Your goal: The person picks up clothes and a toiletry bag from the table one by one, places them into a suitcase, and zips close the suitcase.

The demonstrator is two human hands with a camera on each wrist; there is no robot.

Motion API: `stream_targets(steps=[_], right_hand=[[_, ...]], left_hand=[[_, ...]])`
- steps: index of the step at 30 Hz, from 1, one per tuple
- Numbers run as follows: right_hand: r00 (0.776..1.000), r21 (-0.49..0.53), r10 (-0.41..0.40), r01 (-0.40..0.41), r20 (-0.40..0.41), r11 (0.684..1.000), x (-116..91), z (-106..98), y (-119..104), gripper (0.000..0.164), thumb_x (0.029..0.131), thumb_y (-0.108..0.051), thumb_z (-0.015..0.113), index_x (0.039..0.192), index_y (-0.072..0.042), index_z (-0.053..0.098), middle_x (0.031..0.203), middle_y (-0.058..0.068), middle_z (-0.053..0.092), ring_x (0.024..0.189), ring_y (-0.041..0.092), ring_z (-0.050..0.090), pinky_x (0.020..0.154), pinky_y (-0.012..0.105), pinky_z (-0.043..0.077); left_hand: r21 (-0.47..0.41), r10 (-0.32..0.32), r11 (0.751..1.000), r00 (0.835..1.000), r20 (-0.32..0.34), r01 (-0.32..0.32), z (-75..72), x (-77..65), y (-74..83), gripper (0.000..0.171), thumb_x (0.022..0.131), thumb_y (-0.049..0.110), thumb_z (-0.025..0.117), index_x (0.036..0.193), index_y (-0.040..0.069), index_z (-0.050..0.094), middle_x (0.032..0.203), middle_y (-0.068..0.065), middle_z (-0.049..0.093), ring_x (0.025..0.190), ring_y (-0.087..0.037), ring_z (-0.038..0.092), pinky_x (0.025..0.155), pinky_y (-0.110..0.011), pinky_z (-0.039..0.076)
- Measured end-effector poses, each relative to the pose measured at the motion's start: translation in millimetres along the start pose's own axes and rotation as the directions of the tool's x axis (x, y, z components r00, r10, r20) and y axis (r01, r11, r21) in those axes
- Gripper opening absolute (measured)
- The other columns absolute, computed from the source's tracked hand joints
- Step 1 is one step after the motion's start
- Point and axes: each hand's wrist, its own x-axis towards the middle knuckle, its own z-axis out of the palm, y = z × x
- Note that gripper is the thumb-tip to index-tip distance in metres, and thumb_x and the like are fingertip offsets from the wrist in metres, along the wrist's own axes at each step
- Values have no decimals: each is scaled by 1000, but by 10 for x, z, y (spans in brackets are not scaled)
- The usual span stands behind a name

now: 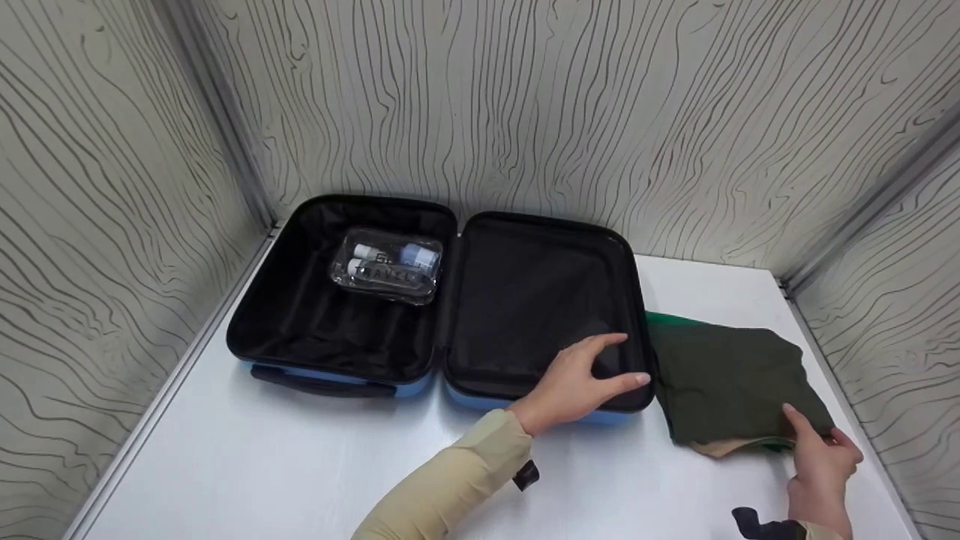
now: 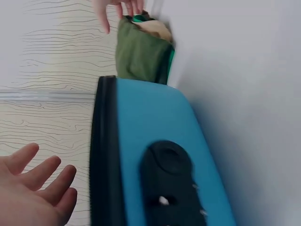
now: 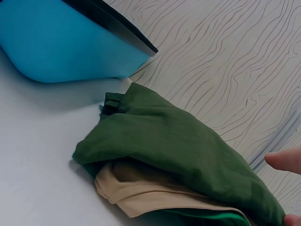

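My left hand [image 1: 574, 379] hovers over the front right corner of an open blue suitcase, its thumb and fingers spread and nothing held. In the left wrist view, the left hand [image 2: 35, 190] is beside the black rim of the blue shell [image 2: 155, 113]. At the right, my right hand [image 1: 821, 457] is by the near right corner of a stack of folded clothes. A dark green garment [image 1: 735, 382] lies on top, with a beige one [image 3: 146, 195] and a brighter green one [image 3: 225, 217] below. A right fingertip [image 3: 292, 220] appears to touch the stack's edge; the other stands apart.
The suitcase's left half [image 1: 300, 315] holds a clear travel pouch [image 1: 386, 274] with small bottles. Its right half [image 1: 525, 300] has a black lining. A carry handle [image 1: 322, 382] faces the front. Patterned walls [image 1: 480, 112] enclose the white table [image 1: 225, 465] at the back and sides.
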Motion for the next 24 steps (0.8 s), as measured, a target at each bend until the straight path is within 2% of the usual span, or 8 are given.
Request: stream_targets(steps=[6,11,17,24], right_hand=[[1000,-14,8,-8,-17,1000,44,-66,-39,111,86,-53,74,162,-13,3,164,10,-1,144,13,20,114,22,24],[1000,-16,9,-9,1,1000,52,-111,-63,107,90,-50,70,162,-13,0,165,11,-2,148,17,11,118,27,18],[999,-29,8,-7,42,1000,64,-181,-81,105,95,-50,65,163,-11,-5,168,12,-3,153,23,1,121,36,10],[998,-13,26,-25,54,1000,101,-222,-117,106,94,-51,65,164,-12,-4,169,10,-1,153,19,3,121,36,9]], left_hand=[[-159,-33,987,999,-17,30,16,186,149,67,93,57,68,148,23,53,145,13,51,133,-14,48,106,-31,41],[-219,-56,975,997,-44,45,56,333,273,63,95,52,68,146,17,55,142,11,55,128,-11,53,103,-26,43],[-270,-94,959,995,-22,84,227,448,415,61,95,50,69,145,18,56,139,12,56,121,-8,55,98,-24,45],[-335,-160,930,987,4,152,426,576,578,59,95,50,68,144,19,57,134,10,60,121,-7,56,96,-23,46]])
